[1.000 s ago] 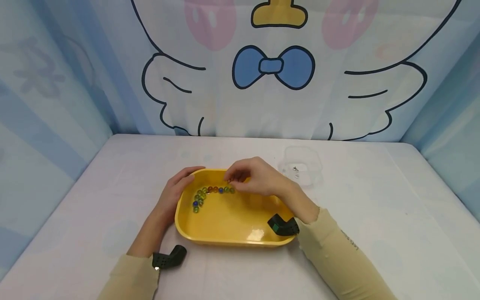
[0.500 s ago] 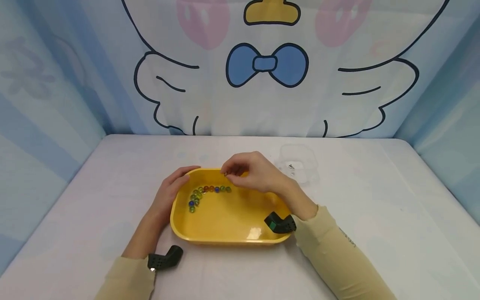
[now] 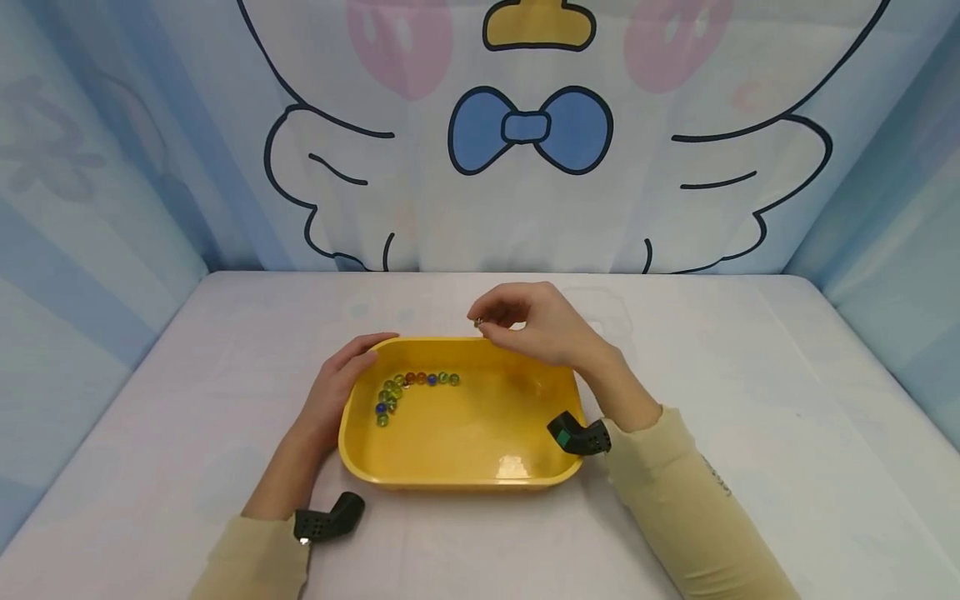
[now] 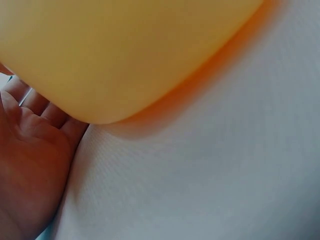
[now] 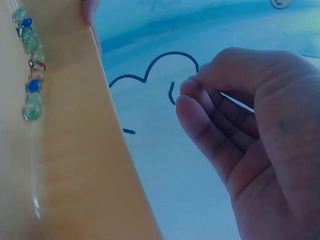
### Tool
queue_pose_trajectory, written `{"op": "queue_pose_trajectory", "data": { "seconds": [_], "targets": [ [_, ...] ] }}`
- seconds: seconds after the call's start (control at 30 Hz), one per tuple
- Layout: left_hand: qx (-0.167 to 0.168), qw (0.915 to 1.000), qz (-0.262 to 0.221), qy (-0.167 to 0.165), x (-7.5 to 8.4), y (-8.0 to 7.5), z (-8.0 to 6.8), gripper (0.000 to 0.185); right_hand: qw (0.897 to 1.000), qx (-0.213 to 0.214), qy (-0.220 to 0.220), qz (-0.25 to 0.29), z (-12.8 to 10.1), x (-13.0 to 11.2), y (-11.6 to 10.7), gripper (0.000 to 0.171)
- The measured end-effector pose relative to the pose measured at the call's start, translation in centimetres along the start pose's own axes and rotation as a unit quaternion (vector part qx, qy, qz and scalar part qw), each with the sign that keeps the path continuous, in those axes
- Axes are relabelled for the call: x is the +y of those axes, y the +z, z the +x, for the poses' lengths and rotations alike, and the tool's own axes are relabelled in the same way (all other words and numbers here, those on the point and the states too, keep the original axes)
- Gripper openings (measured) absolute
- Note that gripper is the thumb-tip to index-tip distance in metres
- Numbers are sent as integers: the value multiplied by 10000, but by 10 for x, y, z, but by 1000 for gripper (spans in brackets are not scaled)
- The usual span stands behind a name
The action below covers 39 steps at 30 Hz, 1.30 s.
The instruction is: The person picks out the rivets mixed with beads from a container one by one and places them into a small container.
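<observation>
A yellow tray (image 3: 480,442) sits on the table. Inside it, at the back left, lies a bent row of glass beads (image 3: 410,378), green, blue and orange-red. The right wrist view shows a clear cord (image 5: 35,185) running out from the beads (image 5: 33,86). My left hand (image 3: 337,383) rests at the tray's left end; its extended fingers (image 4: 37,102) lie along the outer wall. Over the back rim, my right hand (image 3: 536,325) pinches a small shiny metal piece (image 3: 477,322) between thumb and fingertips. Its exact kind cannot be made out.
Behind my right hand, a clear plastic box (image 3: 613,307) shows faintly on the white table (image 3: 720,400), mostly hidden. A curtain printed with a blue bow (image 3: 528,129) hangs past the table's back edge. Dark cameras (image 3: 330,517) sit on both wrists.
My right hand lifts from over the tray's inside to just beyond its back rim and rightward, carrying the small metal piece. The clear box is now largely covered. My left hand stays at the tray.
</observation>
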<state>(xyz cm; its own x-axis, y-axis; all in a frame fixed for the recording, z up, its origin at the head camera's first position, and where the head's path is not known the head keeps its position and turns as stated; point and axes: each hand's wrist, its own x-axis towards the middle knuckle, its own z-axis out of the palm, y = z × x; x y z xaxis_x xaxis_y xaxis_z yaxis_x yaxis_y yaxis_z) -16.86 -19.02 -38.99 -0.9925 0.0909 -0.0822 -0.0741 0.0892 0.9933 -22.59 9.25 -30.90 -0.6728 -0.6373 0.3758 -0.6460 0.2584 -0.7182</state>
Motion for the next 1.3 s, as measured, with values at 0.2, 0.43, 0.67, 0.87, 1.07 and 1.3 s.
{"op": "queue_pose_trajectory", "data": {
  "seconds": [0.2, 0.43, 0.67, 0.87, 1.07, 1.3],
  "targets": [
    [2, 10000, -10, -11, 0, 0, 0, 42, 9995, 295, 117, 5, -5, 1, -15, 15],
    [-29, 10000, -28, -2, 1, 0, 0, 42, 9976, 514, 435, -136, -13, 6, -27, 16],
    [-36, 10000, -50, -18, 1, 0, -1, 42, 9960, 625, 531, -354, -17, 11, -35, 15],
    [-27, 10000, -93, -6, 1, 0, -1, 42, 9934, 853, 612, -453, -22, 15, -44, 14],
    [-27, 9999, -123, 5, 1, 1, -2, 42, 9905, 983, 770, -571, -27, 17, -52, 14],
    [-31, 9999, -95, 18, 1, 0, -2, 42, 9848, 1224, 956, -774, -34, 20, -63, 15]
  ]
}}
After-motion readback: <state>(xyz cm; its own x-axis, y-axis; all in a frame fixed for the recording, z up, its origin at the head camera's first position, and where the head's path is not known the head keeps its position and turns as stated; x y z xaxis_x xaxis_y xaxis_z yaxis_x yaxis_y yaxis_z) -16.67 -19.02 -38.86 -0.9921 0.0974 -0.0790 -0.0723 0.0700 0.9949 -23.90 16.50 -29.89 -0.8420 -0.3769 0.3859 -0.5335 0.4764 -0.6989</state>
